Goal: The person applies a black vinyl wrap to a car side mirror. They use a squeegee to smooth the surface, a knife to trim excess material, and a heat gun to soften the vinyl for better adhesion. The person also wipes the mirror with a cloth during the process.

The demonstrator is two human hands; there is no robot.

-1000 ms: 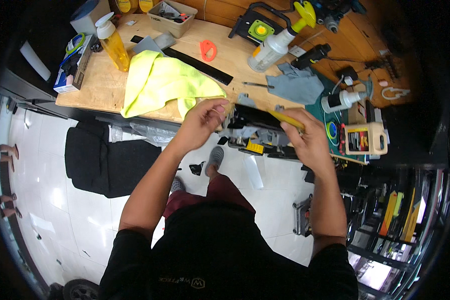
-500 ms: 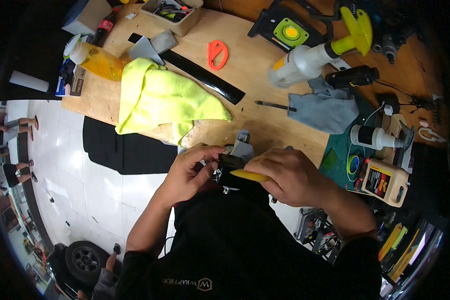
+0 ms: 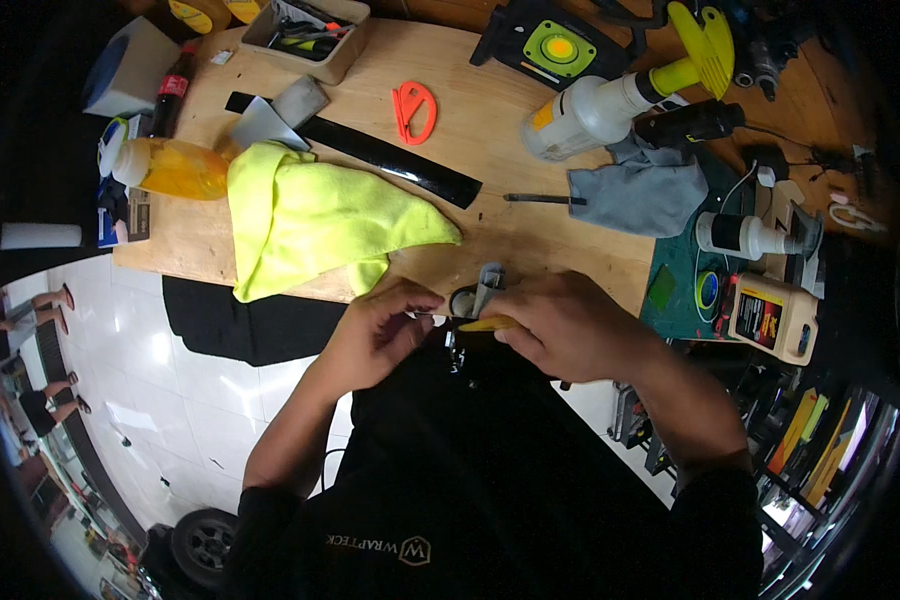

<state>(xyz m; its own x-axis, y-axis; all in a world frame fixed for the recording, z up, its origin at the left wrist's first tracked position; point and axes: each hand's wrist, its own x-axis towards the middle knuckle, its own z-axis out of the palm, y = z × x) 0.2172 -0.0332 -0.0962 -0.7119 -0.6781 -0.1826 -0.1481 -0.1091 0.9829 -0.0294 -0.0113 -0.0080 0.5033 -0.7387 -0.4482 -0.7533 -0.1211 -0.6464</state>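
At the table's near edge my left hand (image 3: pixel 380 335) has its thumb and fingers closed on the edge of a small dark piece. Most of that piece is lost against my black shirt. In my right hand (image 3: pixel 575 325) is a yellow tapered tool (image 3: pixel 485 324), its narrow end pointing left toward the small piece. The fingers partly cover the tool. Just beyond both hands, a grey metal fitting (image 3: pixel 490 280) stands at the table edge, partly hidden. A bright yellow cloth (image 3: pixel 320 215) lies beyond my left hand.
A glossy black strip (image 3: pixel 400 160) and an orange cutter (image 3: pixel 415 112) lie on the wooden table (image 3: pixel 450 70). Farther right are a spray bottle (image 3: pixel 580 115), a grey cloth (image 3: pixel 635 190) and a beige jug (image 3: pixel 770 318). An orange-filled bottle (image 3: pixel 175 170) lies left.
Both hands have moved slightly toward the table. The small dark piece has tilted and now appears edge-on. The yellow tool stays in my right hand. The view has shifted a little.
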